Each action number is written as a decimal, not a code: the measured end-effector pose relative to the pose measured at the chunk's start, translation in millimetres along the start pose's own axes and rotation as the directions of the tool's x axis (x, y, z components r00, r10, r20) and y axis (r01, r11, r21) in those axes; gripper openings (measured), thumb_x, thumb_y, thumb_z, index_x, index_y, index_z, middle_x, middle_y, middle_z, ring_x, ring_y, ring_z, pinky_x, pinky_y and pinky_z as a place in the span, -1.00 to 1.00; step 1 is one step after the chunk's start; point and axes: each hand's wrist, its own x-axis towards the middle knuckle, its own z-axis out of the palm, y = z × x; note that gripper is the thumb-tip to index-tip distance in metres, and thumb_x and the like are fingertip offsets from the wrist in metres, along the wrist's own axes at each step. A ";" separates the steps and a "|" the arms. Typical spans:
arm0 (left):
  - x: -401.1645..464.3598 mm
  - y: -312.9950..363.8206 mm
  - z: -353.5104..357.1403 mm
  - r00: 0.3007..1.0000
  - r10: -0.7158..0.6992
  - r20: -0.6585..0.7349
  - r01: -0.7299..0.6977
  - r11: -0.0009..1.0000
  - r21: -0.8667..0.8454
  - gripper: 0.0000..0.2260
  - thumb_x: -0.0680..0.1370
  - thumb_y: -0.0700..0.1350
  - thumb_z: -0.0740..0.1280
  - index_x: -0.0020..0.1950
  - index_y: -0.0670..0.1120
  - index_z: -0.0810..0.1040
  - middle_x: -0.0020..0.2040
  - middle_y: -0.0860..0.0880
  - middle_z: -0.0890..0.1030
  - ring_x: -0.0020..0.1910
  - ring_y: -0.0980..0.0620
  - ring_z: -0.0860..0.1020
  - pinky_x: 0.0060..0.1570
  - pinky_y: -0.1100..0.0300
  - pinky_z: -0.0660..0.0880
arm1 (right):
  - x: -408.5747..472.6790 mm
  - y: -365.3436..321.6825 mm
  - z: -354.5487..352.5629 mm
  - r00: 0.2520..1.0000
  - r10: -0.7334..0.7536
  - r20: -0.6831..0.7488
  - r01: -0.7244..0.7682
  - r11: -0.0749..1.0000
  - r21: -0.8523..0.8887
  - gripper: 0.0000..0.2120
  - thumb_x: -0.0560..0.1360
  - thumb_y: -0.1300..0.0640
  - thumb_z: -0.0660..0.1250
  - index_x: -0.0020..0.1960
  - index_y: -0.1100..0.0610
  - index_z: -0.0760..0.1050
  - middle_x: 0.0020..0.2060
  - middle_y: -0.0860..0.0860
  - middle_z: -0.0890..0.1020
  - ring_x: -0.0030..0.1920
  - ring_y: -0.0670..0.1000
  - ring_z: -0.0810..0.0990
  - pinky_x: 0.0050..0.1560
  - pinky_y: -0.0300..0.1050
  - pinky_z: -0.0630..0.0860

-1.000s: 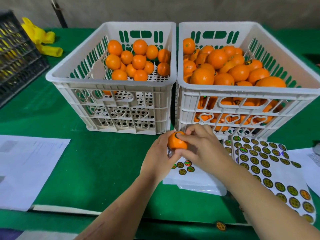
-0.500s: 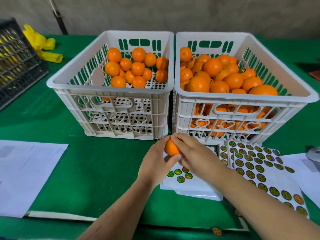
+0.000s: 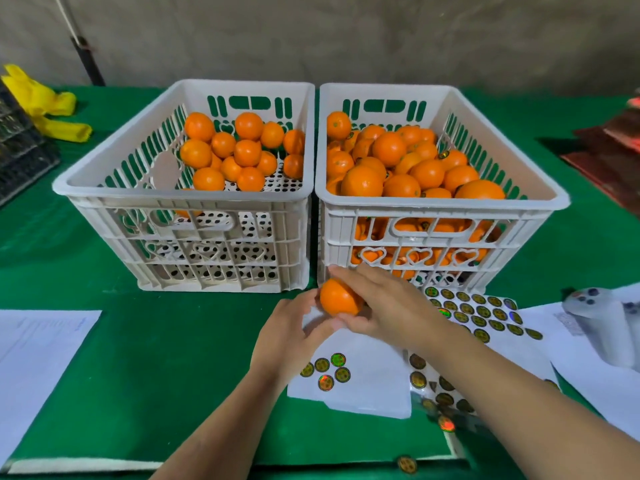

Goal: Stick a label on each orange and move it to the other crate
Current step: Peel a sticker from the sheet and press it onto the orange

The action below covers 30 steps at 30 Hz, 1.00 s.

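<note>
One orange [image 3: 337, 296] is held in front of the two white crates, just above the green table. My right hand [image 3: 388, 303] grips it from the right, index finger over its top and thumb under it. My left hand [image 3: 289, 336] sits just left of it, fingers loosely curved, fingertips near the fruit's lower left; contact is unclear. The left crate [image 3: 187, 194] holds a partial layer of oranges [image 3: 239, 150] at its back. The right crate [image 3: 446, 202] is heaped with oranges [image 3: 398, 164]. A label sheet [image 3: 481, 315] lies right of my hands, and a smaller sheet with few labels [image 3: 349, 379] lies below them.
White papers [image 3: 31, 355] lie at the near left. A white device [image 3: 602, 323] rests on paper at the right. Yellow gloves [image 3: 45, 105] and a dark crate [image 3: 17, 150] sit at the far left. One loose label [image 3: 406, 464] lies at the table's front edge.
The orange has passed from my left hand's grip into my right hand's grip. My left hand has slipped down and left of it. The camera view tilted upward.
</note>
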 end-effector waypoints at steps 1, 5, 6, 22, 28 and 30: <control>1.0 -0.7 1.8 1.000 -0.005 0.008 0.005 1.000 0.021 -0.58 0.50 0.50 0.27 0.27 0.35 0.47 0.13 0.48 0.48 0.16 0.33 0.44 -0.04 0.29 0.40 | -0.5 -3.3 -9.8 0.999 -0.033 -0.027 0.033 0.999 0.011 -0.30 0.55 -0.15 0.42 0.60 0.00 0.25 0.35 0.00 0.49 0.29 0.08 0.51 0.13 0.01 0.55; 1.7 -6.0 7.6 0.999 0.023 0.031 -0.027 0.989 0.146 -0.57 0.57 0.30 0.33 0.41 0.21 0.48 0.25 0.35 0.50 0.28 0.22 0.38 0.16 0.25 0.40 | 11.3 -16.1 -60.2 0.910 -0.166 -0.381 0.201 0.978 0.055 -0.40 0.59 -0.07 0.41 0.54 0.10 0.35 0.44 0.05 0.46 0.42 0.05 0.46 0.35 0.05 0.50; 2.3 -7.6 8.2 0.999 0.018 0.039 -0.024 0.988 0.151 -0.55 0.59 0.29 0.32 0.45 0.20 0.46 0.29 0.34 0.48 0.31 0.24 0.35 0.21 0.26 0.38 | 18.3 -15.3 -74.9 0.860 -0.177 -0.479 0.224 0.974 0.042 -0.41 0.59 -0.05 0.41 0.54 0.12 0.34 0.45 0.06 0.44 0.46 0.04 0.43 0.43 0.00 0.44; 8.6 39.3 -47.9 0.814 0.560 -0.158 -0.534 0.827 0.178 -0.81 0.67 -0.06 0.33 0.26 -0.01 0.62 0.14 0.05 0.66 0.13 0.02 0.60 0.12 -0.04 0.50 | 105.6 3.9 -111.2 0.905 0.359 -0.227 -0.388 0.916 -0.098 -0.26 0.56 -0.42 -0.09 0.64 -0.08 0.07 0.64 0.03 0.09 0.62 0.10 0.05 0.57 0.17 0.12; 128.7 104.8 -198.5 0.691 0.683 -0.238 -0.660 0.730 0.180 -0.86 0.73 -0.07 0.24 0.18 -0.01 0.59 -0.03 0.12 0.65 -0.07 0.19 0.60 -0.10 0.29 0.49 | 107.1 4.8 -111.4 0.908 0.373 -0.190 -0.404 0.901 -0.161 -0.20 0.49 -0.49 -0.29 0.63 -0.17 0.02 0.65 -0.02 0.06 0.61 0.11 0.07 0.52 0.22 0.19; 176.5 99.0 -232.6 0.897 0.422 -0.132 -0.363 0.873 0.327 -0.85 0.71 -0.01 0.24 0.20 0.07 0.59 0.00 0.19 0.62 -0.06 0.23 0.56 -0.15 0.34 0.43 | 108.4 4.5 -111.6 0.907 0.386 -0.168 -0.411 0.897 -0.160 -0.20 0.48 -0.49 -0.30 0.63 -0.19 -0.01 0.65 -0.04 0.04 0.61 0.10 0.06 0.52 0.22 0.18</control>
